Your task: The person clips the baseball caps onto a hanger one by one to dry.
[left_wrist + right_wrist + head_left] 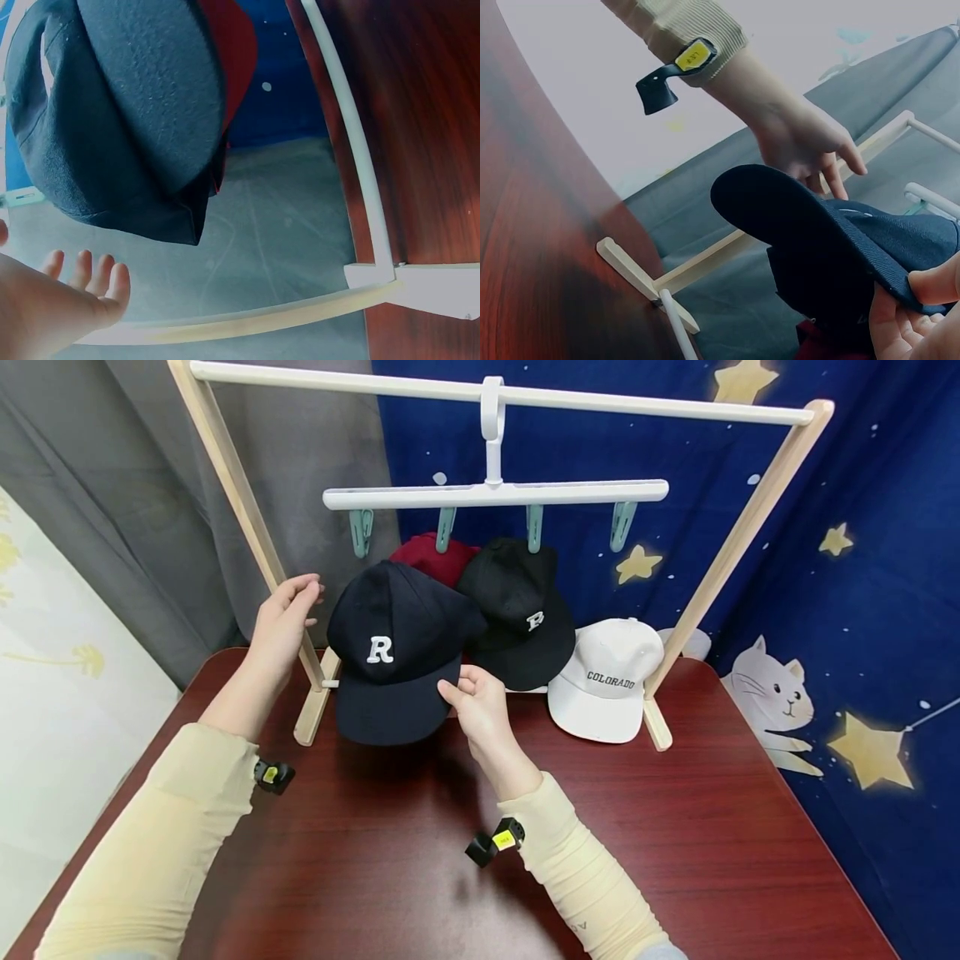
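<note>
A navy baseball cap [408, 618] with a white letter R is held up in front of the rack, its brim toward the table. My right hand [480, 697] pinches the brim's right edge between thumb and fingers, which the right wrist view shows closely at the thumb [937, 283]. Beside the crown, my left hand [285, 614] is raised by the rack's left post, apart from the cap, fingers loosely bent and holding nothing. Above the cap, a white hanger [495, 493] carries several teal clips, among them the leftmost clip [362, 533].
Behind the navy cap are a dark red cap [435, 558] and a black cap [517, 610]. A white COLORADO cap [607, 681] sits at the right foot of the wooden rack [750, 535]. The dark red-brown table [390, 860] lies below.
</note>
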Demonstrator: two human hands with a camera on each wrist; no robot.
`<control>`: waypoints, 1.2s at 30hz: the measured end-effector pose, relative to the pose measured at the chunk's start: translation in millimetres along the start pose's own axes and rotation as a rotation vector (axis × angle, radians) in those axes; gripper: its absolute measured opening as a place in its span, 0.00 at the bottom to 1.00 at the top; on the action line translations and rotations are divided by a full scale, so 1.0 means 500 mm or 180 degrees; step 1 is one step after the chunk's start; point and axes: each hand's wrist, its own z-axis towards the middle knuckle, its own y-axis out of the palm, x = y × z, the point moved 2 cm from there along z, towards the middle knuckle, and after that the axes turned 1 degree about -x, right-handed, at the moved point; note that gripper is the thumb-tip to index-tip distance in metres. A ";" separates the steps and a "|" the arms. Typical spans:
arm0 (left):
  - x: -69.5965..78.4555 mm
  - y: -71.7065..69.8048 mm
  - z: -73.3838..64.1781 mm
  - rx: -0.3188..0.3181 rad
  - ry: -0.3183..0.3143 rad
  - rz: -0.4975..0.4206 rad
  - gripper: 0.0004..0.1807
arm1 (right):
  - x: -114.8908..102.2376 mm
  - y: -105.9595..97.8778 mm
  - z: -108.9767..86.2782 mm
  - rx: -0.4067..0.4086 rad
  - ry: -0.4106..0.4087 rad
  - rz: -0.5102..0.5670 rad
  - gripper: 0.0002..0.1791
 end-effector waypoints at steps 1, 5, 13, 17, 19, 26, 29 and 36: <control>0.002 0.001 0.003 -0.0031 0.0008 -0.0022 0.29 | 0.000 0.000 0.000 -0.0004 -0.0007 -0.0002 0.08; 0.010 0.005 0.014 -0.0133 0.0025 -0.0077 0.30 | -0.001 -0.002 -0.001 -0.0017 -0.0027 -0.0014 0.08; 0.025 0.012 0.037 -0.0396 -0.0012 -0.0827 0.33 | 0.004 -0.006 -0.001 -0.0005 -0.0006 -0.0047 0.08; 0.036 0.015 0.047 -0.0497 -0.0018 -0.0951 0.34 | 0.005 -0.008 -0.002 -0.0008 -0.0021 -0.0034 0.09; 0.041 0.017 0.052 -0.0524 -0.0045 -0.1000 0.34 | 0.005 -0.009 -0.002 -0.0005 -0.0024 -0.0030 0.09; 0.051 0.021 0.068 -0.0589 -0.0102 -0.1124 0.34 | 0.004 -0.011 -0.002 -0.0021 -0.0034 -0.0005 0.09; 0.052 0.022 0.075 -0.0630 -0.0135 -0.1164 0.34 | 0.005 -0.012 -0.002 -0.0024 -0.0046 -0.0018 0.09; 0.064 0.027 0.092 -0.0726 -0.0189 -0.1120 0.33 | 0.005 -0.012 -0.002 -0.0058 -0.0013 -0.0038 0.08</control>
